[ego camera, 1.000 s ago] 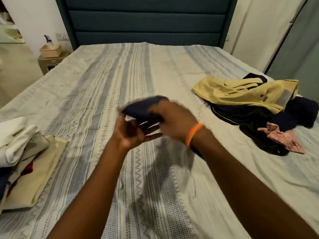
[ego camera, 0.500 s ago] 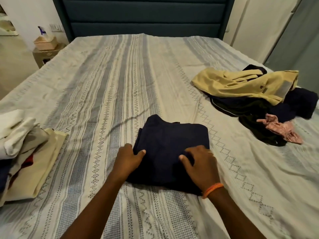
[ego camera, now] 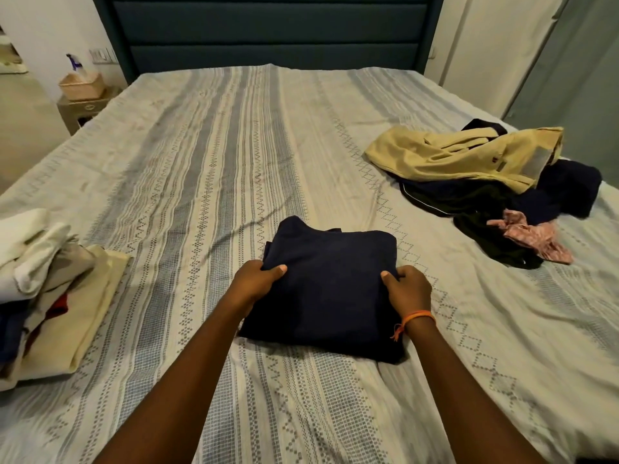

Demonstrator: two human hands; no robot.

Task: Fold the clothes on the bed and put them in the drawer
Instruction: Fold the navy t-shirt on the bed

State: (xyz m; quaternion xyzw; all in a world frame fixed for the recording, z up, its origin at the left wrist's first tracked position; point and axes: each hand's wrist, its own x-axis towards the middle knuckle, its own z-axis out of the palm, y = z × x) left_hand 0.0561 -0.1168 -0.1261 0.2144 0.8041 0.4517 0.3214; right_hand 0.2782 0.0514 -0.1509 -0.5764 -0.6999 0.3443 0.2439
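Striped bed [ego camera: 207, 169] under a dark padded headboard [ego camera: 268, 31]; nightstand [ego camera: 78, 108] far left. Unfolded heap [ego camera: 482, 182] far right, folded stack [ego camera: 50, 289] cut off near left. Folded navy garment [ego camera: 331, 286] near centre, fingers hidden beneath. Left hand [ego camera: 254, 283] and right hand [ego camera: 407, 289] now gripping its side edges, no longer pressing its top.

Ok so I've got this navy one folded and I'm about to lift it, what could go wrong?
Both hands, left hand and right hand, grip only the side edges of the folded navy garment, so its middle could sag and the folds open. The folded stack at the bed's left edge looks uneven; adding it there might tip the stack.
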